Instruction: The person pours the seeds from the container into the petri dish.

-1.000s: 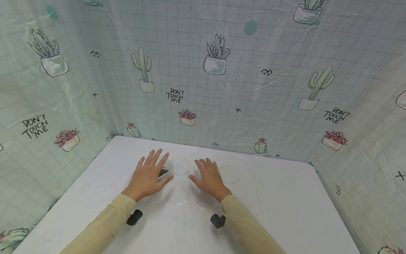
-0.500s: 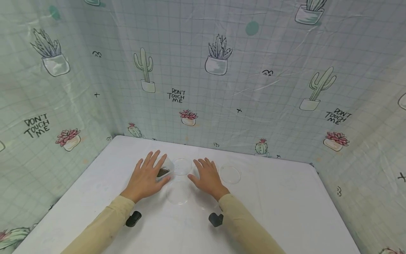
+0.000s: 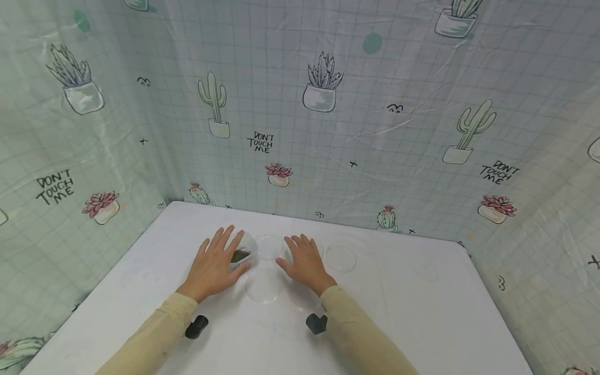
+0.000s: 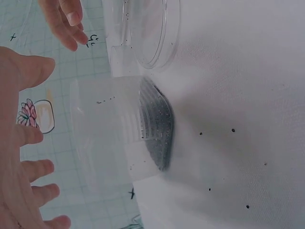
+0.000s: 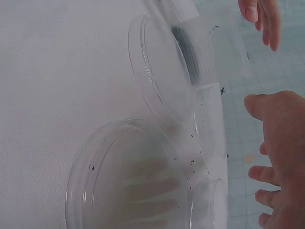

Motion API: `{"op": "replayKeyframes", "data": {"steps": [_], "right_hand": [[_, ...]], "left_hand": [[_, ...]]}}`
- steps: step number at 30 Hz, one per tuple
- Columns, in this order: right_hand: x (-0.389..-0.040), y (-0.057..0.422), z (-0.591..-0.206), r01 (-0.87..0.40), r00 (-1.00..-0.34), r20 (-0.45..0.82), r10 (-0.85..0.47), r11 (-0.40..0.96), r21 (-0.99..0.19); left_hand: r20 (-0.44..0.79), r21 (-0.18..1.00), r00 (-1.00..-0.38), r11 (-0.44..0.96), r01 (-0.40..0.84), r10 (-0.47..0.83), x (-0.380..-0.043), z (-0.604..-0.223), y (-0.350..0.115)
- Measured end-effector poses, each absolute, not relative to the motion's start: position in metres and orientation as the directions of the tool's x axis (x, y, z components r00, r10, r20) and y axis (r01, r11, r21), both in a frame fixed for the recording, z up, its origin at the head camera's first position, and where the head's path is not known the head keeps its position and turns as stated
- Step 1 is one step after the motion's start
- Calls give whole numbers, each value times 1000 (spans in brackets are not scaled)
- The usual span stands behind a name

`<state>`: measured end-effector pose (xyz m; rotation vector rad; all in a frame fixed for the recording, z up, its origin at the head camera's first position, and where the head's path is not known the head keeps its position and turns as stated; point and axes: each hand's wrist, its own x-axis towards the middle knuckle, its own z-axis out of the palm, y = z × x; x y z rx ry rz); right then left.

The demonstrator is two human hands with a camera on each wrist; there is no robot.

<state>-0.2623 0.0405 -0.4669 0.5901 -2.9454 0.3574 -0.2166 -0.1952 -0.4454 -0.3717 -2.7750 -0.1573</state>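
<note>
- Left hand [image 3: 214,268]: grip released, fingers spread, hovering by the clear tub [image 4: 107,119]. Right wrist view shows a gap between the two.
- Right hand [image 3: 307,264]: grip released too, fingers relaxed, up over the clear dishes.
- The tub has dark bits [image 3: 240,255] in the bottom and stands at the left end of the group, toward the back of the table [image 3: 422,312]. The back dish [image 3: 269,247] is right beside it.
- Front dish [image 3: 264,286] is between the hands, nearer the person; right dish [image 3: 340,259] is just past the right hand. Others are partly hidden, can't make out their full outlines.
- Elbow room: loads of tabletop from the right dish out to the right edge, smaller strip on the left. Thumbs are pretty close together though.
- Surface is white, faintly textured, black specks [image 4: 233,130] scattered near the tub.
- Cactus-print cloth [image 3: 370,130] hangs round the back and sides, "DON'T TOUCH ME" lettering lol.
</note>
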Motion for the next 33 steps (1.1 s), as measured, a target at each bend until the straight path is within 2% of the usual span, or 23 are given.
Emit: {"op": "replayKeyframes", "data": {"steps": [10, 33], "right_hand": [[-263, 37, -468, -390, -919, 154, -363, 895, -218], [-269, 34, -475, -376, -926, 121, -358, 903, -209]], "left_hand": [[357, 79, -905, 958, 274, 230, -217, -449, -199], [377, 251, -904, 917, 310, 202, -223, -460, -206]]}}
